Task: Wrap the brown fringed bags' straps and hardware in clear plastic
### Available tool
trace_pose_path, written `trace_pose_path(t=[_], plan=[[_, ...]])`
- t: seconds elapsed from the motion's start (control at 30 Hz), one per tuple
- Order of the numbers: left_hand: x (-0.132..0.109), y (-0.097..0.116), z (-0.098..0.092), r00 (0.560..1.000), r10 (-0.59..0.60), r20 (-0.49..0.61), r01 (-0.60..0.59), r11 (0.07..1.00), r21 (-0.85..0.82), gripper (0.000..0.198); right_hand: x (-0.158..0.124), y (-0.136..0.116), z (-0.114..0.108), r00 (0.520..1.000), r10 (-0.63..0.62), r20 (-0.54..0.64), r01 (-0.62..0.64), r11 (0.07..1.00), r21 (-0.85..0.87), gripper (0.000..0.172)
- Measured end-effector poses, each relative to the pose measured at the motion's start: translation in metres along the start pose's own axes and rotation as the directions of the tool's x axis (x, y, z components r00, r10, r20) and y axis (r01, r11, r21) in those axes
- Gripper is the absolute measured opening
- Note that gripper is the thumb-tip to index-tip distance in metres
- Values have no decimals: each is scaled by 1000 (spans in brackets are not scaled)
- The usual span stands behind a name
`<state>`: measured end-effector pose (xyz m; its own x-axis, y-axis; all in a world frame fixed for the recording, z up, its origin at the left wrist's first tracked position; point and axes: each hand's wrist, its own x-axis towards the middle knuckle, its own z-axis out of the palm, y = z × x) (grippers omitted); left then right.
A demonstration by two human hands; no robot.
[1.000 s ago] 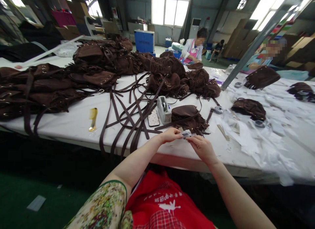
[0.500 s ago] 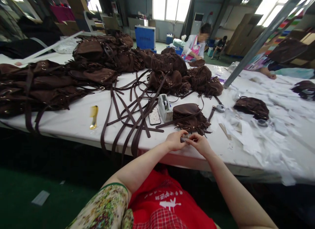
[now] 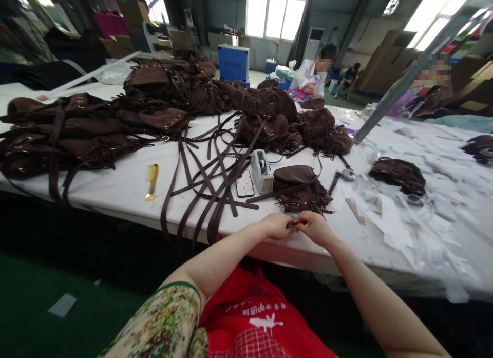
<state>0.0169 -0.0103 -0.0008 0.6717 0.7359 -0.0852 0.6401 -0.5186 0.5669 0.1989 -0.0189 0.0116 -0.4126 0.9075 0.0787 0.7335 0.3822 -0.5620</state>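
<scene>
The left hand (image 3: 278, 226) and right hand (image 3: 314, 227) meet over the near edge of the table (image 3: 127, 188), each one's grip pinched tight on the same small item (image 3: 294, 225) (mostly hidden by the fingers, so I cannot tell what it is). Just beyond, at twelve o'clock, lies a fringed brown bag (image 3: 296, 182); at eleven stands a tape dispenser (image 3: 262, 179), at ten a patterned phone (image 3: 245, 184); well apart, towards nine, a yellow comb (image 3: 152, 183).
</scene>
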Motion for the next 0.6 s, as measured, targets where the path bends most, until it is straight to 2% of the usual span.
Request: trace_pose_path(t=[0.1, 0.23, 0.33, 0.4, 0.47, 0.53, 0.6], plan=[[8, 0, 2, 999, -9, 44, 11, 999, -52, 26, -4, -2, -3, 995, -99, 12, 100, 981, -164, 17], [16, -6, 10, 999, -31, 44, 39, 980, -196, 24, -21, 3, 1, 955, -291, 61, 287, 848, -445, 21], [18, -13, 14, 999, -47, 28, 53, 956, -289, 26, -37, 11, 7, 907, -407, 103, 400, 764, -506, 40], [17, -19, 14, 999, -37, 32, 46, 918, -395, 28, -46, 16, 11, 898, -426, 105, 412, 734, -540, 52], [17, -25, 13, 998, -26, 61, 55, 833, -551, 30, -51, 20, 16, 906, -414, 89, 387, 723, -573, 59], [17, -29, 13, 996, -11, 88, 68, 733, -677, 30, -53, 23, 21, 917, -395, 62, 352, 725, -591, 62], [17, -33, 15, 997, 9, 76, 49, 682, -729, 28, -51, 23, 23, 925, -378, 26, 321, 745, -584, 61]])
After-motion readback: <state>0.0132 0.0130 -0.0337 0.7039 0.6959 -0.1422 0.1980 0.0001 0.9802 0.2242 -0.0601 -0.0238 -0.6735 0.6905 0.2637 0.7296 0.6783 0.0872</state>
